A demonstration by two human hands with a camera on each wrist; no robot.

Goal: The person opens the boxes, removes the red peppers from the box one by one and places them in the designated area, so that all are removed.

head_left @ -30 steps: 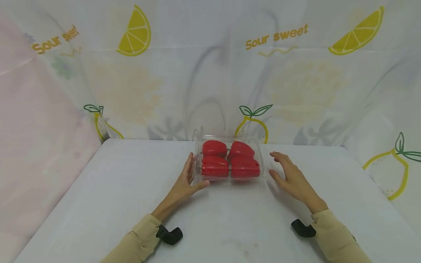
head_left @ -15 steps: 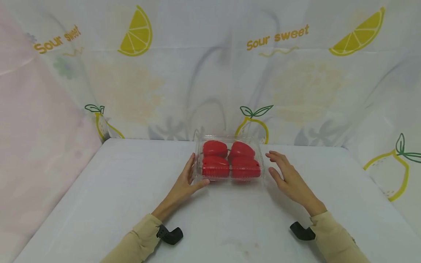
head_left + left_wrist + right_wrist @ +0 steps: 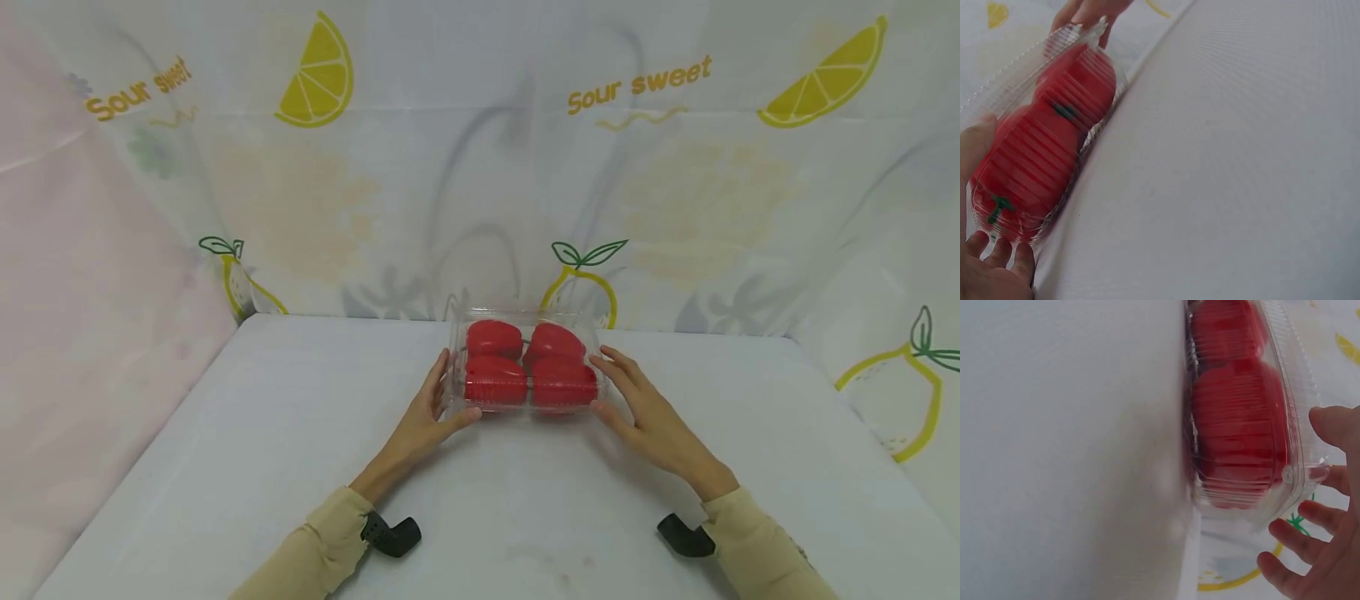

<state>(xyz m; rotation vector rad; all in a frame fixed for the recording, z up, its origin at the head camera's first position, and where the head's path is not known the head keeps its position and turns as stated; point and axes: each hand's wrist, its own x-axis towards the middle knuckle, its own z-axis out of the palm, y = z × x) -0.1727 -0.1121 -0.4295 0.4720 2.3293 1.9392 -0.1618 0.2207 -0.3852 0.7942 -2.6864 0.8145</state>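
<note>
A clear plastic clamshell box (image 3: 528, 408) with ribbed sides sits near the back edge of the table, its lid down. Inside lie several red peppers (image 3: 495, 379); green stems show through the plastic in the left wrist view. My left hand (image 3: 417, 427) holds the box's left end, fingers along the side and thumb (image 3: 977, 140) at the front rim. At the right end is my right hand (image 3: 656, 425), fingers spread and loosely bent. Its index fingertip meets the box's corner in the right wrist view, while the other fingers (image 3: 1300, 540) stand apart from the plastic.
A white-covered table (image 3: 300, 433) runs beneath both arms. Close behind the box rises a white curtain (image 3: 420, 183) printed with lemons and lettering, with a pinkish stretch at the left. Black wrist devices (image 3: 392, 536) stick out from both cuffs.
My right hand has moved left, from beside the box up to its right end. The left hand keeps its place at the left end, and the box stays where it was.
</note>
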